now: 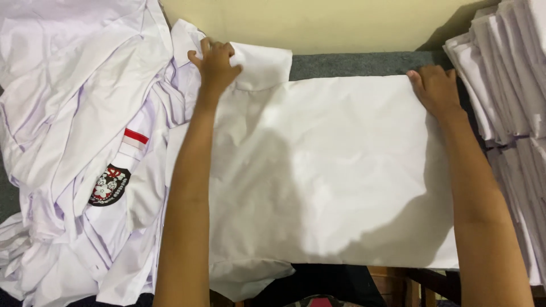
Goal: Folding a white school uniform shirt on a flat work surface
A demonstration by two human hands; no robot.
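Both hands work a white shirt [330, 170] spread on the table [352, 61]: left hand [215, 61] grips the collar, right hand [435, 88] presses open and flat; smoothing step, folding seems next

A heap of white shirts [79, 142] blocks the left; a stack of folded shirts [506, 79] walls the right. Between them the flat shirt [335, 170] covers the worktop [352, 61], leaving a bare far strip by the wall [318, 23].
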